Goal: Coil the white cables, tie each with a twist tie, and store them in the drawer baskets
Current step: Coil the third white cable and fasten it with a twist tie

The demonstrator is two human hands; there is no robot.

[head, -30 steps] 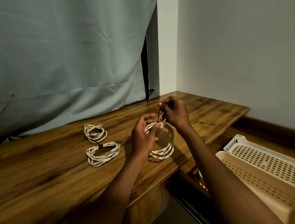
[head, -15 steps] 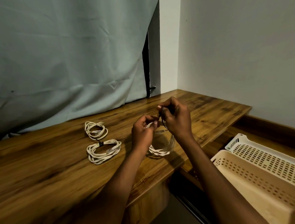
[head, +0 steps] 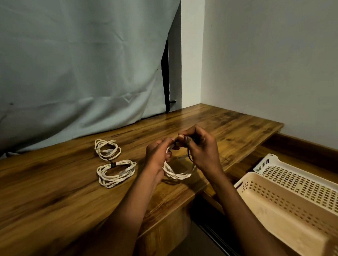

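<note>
Broadly, I see the wooden desk [head: 51,191] carrying two tied coils [head: 116,173], baskets [head: 283,200] low on the right. My left hand [head: 157,157] grips the third coil [head: 178,173] over the desk edge; my right hand [head: 203,153] pinches the dark twist tie [head: 189,156]. Light, springy cable, I judge: hold at the bundled crossing.

No text, label, brand, number or sign can be read anywhere, neither on the white cables [head: 116,173] lying on the bench [head: 51,191], nor on the perforated baskets [head: 295,205] to the right of the bench, nor on the curtain [head: 74,64] behind it.
</note>
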